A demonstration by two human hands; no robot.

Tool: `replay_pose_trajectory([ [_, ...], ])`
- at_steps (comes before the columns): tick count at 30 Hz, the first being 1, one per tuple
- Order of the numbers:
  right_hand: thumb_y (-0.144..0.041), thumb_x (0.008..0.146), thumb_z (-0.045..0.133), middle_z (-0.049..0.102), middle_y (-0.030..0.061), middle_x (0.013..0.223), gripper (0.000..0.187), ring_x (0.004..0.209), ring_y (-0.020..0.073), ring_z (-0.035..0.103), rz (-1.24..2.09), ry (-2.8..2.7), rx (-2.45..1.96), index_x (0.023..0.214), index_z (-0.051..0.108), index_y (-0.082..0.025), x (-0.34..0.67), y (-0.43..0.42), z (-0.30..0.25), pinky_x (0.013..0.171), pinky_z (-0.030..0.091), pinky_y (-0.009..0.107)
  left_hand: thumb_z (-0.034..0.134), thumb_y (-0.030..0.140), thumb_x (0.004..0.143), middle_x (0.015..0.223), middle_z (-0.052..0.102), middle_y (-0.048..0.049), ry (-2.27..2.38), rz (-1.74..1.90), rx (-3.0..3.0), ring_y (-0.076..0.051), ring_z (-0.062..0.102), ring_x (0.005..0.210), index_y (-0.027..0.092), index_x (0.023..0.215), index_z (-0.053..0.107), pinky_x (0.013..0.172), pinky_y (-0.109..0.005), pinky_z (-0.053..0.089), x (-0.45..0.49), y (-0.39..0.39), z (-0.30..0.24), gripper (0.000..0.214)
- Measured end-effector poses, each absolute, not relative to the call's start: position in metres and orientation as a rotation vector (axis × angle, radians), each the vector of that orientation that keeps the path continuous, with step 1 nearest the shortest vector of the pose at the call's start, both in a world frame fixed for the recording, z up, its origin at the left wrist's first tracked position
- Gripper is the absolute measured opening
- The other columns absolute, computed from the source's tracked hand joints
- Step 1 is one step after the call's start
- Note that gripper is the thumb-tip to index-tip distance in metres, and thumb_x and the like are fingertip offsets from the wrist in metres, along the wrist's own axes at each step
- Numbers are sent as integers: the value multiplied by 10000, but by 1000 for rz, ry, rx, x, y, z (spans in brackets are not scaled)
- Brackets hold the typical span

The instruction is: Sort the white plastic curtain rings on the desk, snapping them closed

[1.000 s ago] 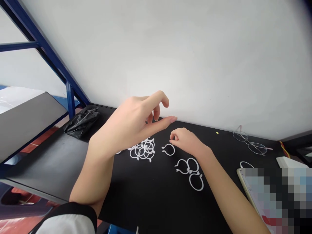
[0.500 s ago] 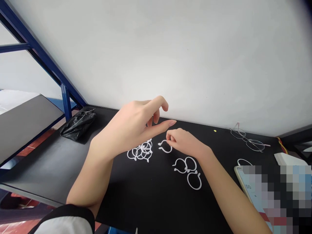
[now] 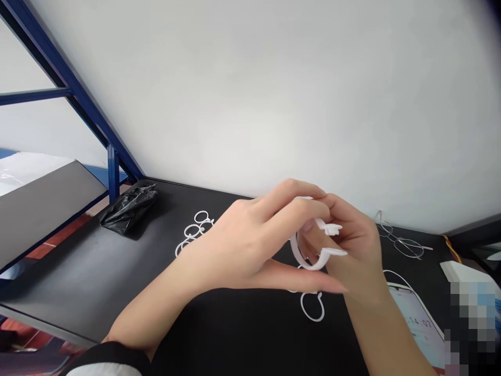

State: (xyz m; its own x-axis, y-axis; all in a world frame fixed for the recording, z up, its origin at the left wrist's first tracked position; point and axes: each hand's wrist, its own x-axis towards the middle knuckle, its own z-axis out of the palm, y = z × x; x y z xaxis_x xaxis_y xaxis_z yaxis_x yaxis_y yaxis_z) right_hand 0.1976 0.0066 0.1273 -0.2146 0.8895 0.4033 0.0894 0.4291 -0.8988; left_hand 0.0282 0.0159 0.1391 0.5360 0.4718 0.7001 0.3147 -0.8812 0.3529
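Note:
A white plastic open ring (image 3: 303, 256) with clasp-like ends is held up above the table between my two hands. My left hand (image 3: 258, 235) reaches across from the left, its fingers curled over the ring's top and its thumb stretched along underneath. Behind the ring, my right hand (image 3: 354, 224) has its fingers bent in against the upper part; its fingertips are partly hidden by the left hand. The ring's gap faces right. Beneath the hands, another white ring (image 3: 313, 319) lies on the black table (image 3: 242, 334), with more rings mostly covered. Several linked-looking white rings (image 3: 191, 230) lie left, partly behind my left forearm.
A crumpled black plastic bag (image 3: 129, 209) rests at the back left by a blue metal frame (image 3: 113, 172). Eyeglasses (image 3: 409, 248) and a phone (image 3: 417, 318) with a cable are on the right. A pale wall (image 3: 250, 94) borders the table's back.
My right hand has lifted the single ring off the table and turned palm inward. My left hand has moved right and closed around the ring. The view has shifted slightly.

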Motion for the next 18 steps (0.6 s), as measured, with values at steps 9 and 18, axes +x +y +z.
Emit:
replay_pose_trajectory([
  [9,-175,871,629,510,-56,556,96,474,78,487,871,-1578,-717,912,693,-235,200,11,126,429,432,195,593,287,916,1253,600,-120,593,1327,2640,-185,652,1031,199,1196,537,794,-264,597,25,14,141,298],
  [18,-112,848,637,559,-50,530,141,399,67,473,602,-1527,-682,877,724,-218,206,3,132,356,383,202,588,314,920,1147,666,-99,705,1305,2747,-160,676,967,178,1144,570,803,-239,585,15,12,147,263],
])
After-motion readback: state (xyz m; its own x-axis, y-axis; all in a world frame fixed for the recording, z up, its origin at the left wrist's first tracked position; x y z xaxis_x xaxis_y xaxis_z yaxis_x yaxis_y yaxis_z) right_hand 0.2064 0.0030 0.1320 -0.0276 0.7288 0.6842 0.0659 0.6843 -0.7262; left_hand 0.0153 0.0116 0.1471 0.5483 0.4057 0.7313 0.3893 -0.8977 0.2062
